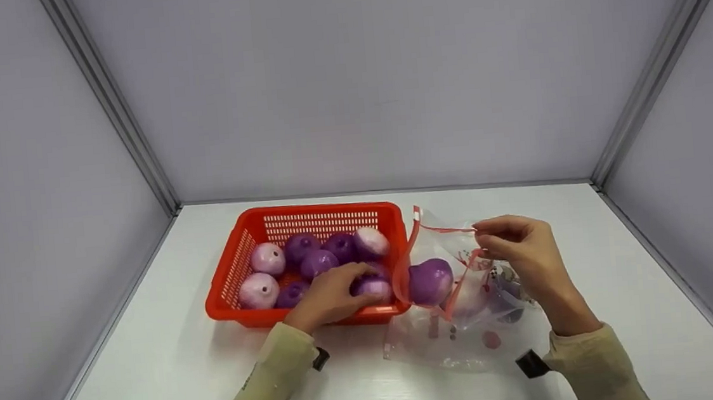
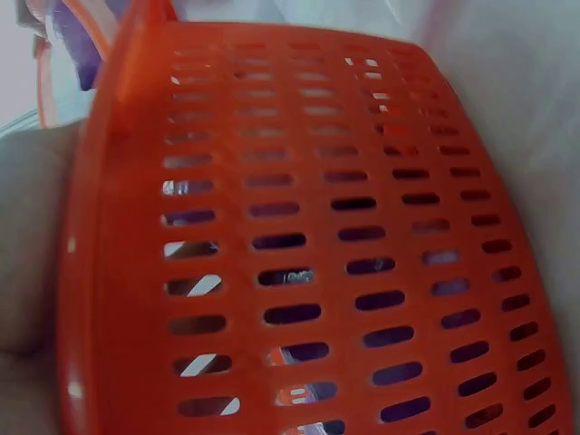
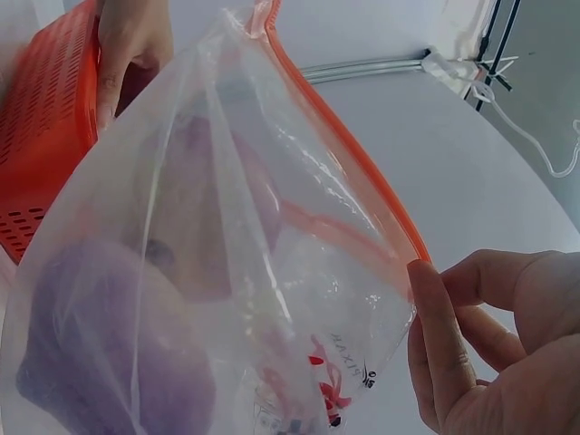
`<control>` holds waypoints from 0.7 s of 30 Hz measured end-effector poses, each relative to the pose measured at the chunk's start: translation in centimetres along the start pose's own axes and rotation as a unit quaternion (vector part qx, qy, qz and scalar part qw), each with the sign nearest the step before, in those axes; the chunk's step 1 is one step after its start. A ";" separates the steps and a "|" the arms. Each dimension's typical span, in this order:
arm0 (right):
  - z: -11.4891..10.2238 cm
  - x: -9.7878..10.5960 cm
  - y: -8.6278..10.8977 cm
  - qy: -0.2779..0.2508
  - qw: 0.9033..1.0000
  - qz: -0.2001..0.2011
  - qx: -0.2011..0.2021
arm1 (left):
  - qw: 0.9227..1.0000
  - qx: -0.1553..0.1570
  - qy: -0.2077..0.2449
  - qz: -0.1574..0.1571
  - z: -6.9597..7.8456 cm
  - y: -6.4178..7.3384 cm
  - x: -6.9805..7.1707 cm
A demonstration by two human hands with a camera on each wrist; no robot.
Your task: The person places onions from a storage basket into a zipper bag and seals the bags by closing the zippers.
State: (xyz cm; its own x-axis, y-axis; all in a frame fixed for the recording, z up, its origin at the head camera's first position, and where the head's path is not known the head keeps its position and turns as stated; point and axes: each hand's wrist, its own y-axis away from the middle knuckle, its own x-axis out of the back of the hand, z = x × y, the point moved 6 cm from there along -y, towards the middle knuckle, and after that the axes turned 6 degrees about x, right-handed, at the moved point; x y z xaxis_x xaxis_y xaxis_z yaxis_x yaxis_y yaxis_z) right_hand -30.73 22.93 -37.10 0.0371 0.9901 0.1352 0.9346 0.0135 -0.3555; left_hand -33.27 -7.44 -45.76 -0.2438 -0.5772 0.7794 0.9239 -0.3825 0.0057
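Note:
My left hand [image 1: 337, 295] reaches into the red basket [image 1: 322, 207], its fingers and thumb curled round a purple-and-white onion [image 1: 373, 289] at the front right corner. My right hand [image 1: 526, 250] pinches the red-edged mouth of a clear zip bag [image 1: 452, 241] between thumb and fingers. The bag's mouth is spread and faces the basket. One purple onion [image 1: 431, 282] shows at this mouth; the right wrist view has another onion [image 3: 118, 340] lower, seen through the plastic. In the left wrist view, the basket's slotted side [image 2: 317, 245] hides most of the left hand [image 2: 32, 254].
Several purple onions [image 1: 319, 264] and pale onions [image 1: 259, 291] lie in the basket. Clear printed plastic [image 1: 431, 343] spreads over the white table [image 1: 372, 396] below the zip bag. Grey panels [image 1: 348, 99] enclose the table at the back and sides.

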 end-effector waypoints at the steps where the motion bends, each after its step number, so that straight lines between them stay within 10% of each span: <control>1: 0.0 0.1 0.0 0.000 1.000 0.001 0.000 | 1.000 -0.005 -0.003 -0.005 0.0 -0.1 0.0; 16: 0.4 0.3 -0.1 0.004 1.000 0.005 -0.007 | 0.997 -0.049 -0.044 0.028 0.9 0.2 0.2; 21: 0.4 0.1 -0.2 -0.003 1.000 0.006 -0.012 | 0.990 -0.082 -0.031 0.109 1.6 0.7 1.6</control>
State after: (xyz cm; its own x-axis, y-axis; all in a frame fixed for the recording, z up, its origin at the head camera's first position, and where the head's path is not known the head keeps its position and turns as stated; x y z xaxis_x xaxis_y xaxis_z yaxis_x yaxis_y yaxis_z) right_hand -31.01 23.04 -37.39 0.0468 0.9910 0.1257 0.9426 -0.0021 -0.3340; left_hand -32.59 -7.49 -43.51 -0.0203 -0.6155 0.7878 0.8911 -0.3685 -0.2650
